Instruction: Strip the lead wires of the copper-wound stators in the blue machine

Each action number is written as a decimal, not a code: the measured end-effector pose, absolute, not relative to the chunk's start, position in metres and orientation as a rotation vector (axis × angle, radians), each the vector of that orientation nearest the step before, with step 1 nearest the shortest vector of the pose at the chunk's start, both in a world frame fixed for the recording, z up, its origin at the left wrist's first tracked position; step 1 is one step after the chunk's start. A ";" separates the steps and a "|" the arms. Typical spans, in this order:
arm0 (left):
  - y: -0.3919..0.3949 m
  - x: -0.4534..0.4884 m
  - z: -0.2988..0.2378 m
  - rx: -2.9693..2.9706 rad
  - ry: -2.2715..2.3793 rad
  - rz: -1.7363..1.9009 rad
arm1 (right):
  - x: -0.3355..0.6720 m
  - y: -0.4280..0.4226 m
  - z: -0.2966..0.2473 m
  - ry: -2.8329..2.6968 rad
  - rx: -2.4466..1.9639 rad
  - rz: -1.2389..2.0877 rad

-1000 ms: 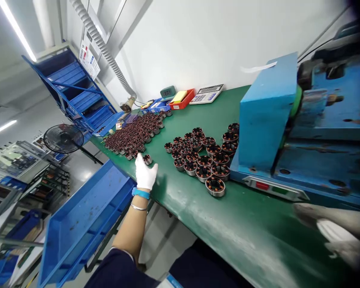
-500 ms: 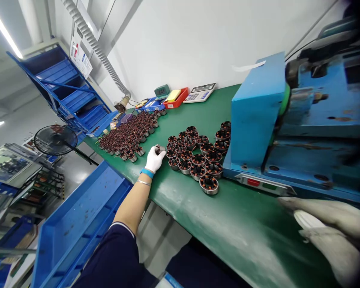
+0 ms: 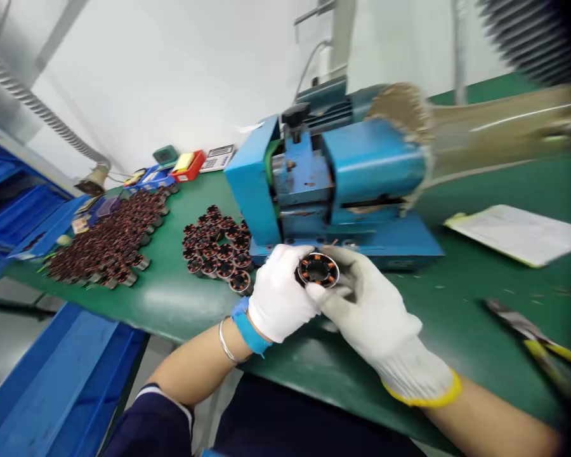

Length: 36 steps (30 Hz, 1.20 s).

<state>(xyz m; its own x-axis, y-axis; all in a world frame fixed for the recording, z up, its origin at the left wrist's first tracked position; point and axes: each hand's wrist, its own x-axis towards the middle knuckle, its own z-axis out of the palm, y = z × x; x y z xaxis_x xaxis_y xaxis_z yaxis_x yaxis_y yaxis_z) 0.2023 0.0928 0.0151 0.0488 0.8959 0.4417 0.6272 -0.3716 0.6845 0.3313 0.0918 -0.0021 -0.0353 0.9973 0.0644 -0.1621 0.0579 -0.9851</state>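
Since the earlier frame, the right hand [image 3: 375, 324] has come in from the near right to join the left hand [image 3: 280, 292], and the view has swung right. Both gloved hands are closed around a wound motor stator [image 3: 318, 269] in a steel ring, gripping its rim between them with the wound bore facing up. Near left lies a blue tray [image 3: 52, 387]. On the green bench [image 3: 438, 285], yellow-handled pliers [image 3: 547, 362] lie near right, with a paper sheet [image 3: 518, 235] beyond them. Just left of the hands stands a stator group [image 3: 216, 251], with a larger stator mass [image 3: 107, 238] farther left. A blue machine [image 3: 333, 171] stands just beyond the hands. A calculator [image 3: 217, 158] and a red tray [image 3: 189, 165] sit far left.
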 end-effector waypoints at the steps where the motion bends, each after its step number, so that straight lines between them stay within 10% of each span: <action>1: 0.099 0.210 0.016 2.073 1.510 1.235 | 0.335 0.097 0.001 -1.092 -1.051 1.252; 36: 0.115 0.229 0.018 1.936 1.276 1.322 | 0.368 0.113 -0.004 -1.475 -0.939 0.725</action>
